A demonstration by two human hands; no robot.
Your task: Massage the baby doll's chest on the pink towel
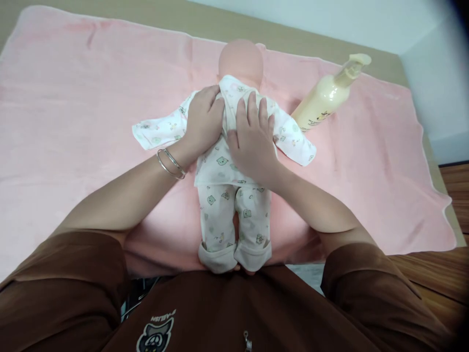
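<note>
A baby doll (pixel 240 61) lies on a pink towel (pixel 73 98), head away from me, feet at the near edge. It wears a white printed top (pixel 293 134) and matching trousers (pixel 220 215). My left hand (pixel 203 122), with thin bangles at the wrist, lies flat on the left side of the doll's chest, fingers reaching up to the collar. My right hand (pixel 252 142) rests flat on the right side of the chest, fingers stretched and slightly apart. Neither hand holds anything.
A cream pump bottle (pixel 330 95) lies on its side on the towel, just right of the doll's sleeve. The towel covers a tan table (pixel 293 41). Wooden floor (pixel 439 278) shows at the right. My brown shirt fills the bottom of the view.
</note>
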